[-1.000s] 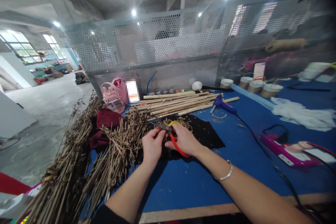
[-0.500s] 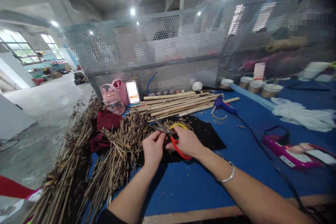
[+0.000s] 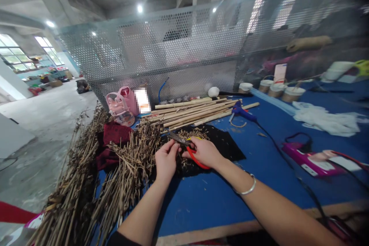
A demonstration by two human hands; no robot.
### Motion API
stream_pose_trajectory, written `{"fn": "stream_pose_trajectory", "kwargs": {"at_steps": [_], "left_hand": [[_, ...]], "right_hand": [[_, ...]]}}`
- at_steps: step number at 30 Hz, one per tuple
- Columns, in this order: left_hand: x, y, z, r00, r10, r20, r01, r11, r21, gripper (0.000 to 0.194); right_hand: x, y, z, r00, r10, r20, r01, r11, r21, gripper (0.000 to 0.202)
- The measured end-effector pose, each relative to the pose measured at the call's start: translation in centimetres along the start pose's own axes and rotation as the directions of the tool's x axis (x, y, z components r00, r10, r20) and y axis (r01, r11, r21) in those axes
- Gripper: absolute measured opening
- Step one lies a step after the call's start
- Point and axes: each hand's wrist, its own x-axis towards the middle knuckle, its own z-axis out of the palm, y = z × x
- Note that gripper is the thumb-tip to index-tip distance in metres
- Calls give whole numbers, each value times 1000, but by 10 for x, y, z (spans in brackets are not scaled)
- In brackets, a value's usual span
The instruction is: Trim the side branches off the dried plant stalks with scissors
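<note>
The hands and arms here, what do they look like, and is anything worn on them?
Both are human and ungloved. The left hand has a black sleeve further up its arm; the right hand has a slim silver bangle above the wrist.

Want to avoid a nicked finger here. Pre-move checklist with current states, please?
1. Scissors held by the handles in the right hand: ok.
2. Left hand well clear of the blades: not ok, its fingertips are right by them.
3. Piece secure between the left fingertips: cannot tell, too small and partly hidden.
4. Black sheet free of scraps: not ok, dry plant bits lie on it.
5. Glue gun apart from both hands: ok, it lies beyond them, by the pale sticks.
6. Glue gun cold: cannot tell, nothing visible shows its heat.
</note>
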Motion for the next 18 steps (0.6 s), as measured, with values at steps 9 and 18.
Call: {"fn": "stream_pose_trajectory", "kwargs": {"at_steps": [9,18], "left_hand": [[-4,6,0,997,43,63,-49,994,97,21],[-6,12,1,995,100,20,-102,972,210,22]], "right_hand": [[-4,-5,2,994,-101,-50,103,993,49,42],[-3,-10,4,1000,6,-24,-2,989,145,28]]}}
